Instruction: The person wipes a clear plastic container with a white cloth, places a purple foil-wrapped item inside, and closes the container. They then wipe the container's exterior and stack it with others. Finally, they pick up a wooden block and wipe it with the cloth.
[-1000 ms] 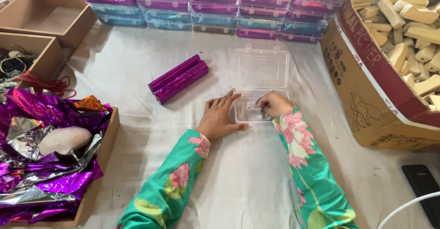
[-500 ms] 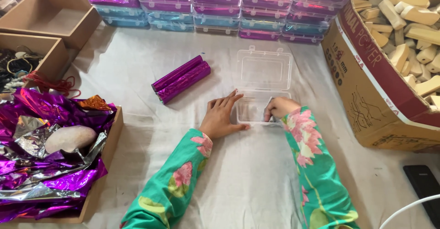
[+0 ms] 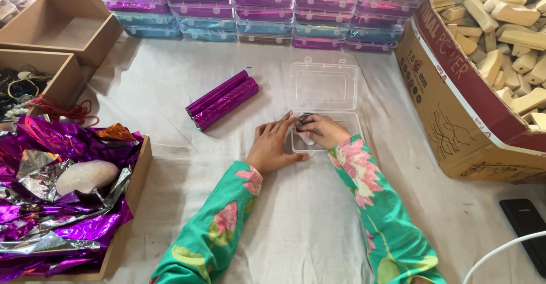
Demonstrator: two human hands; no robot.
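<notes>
Clear plastic box [image 3: 324, 105], lid open, at frame centre; right hand [image 3: 322, 130] inside its tray, fingers pinched on a small dark piece [image 3: 305, 117]. Left hand [image 3: 275, 145] flat, fingers spread, against the tray's left edge. Could slide on the loose cloth [image 3: 296, 216] and tip toward the purple foil rolls [image 3: 222, 99] at upper left.

The person wears long green sleeves [image 3: 216, 233] printed with pink flowers and yellow leaves, reaching both wrists.
</notes>
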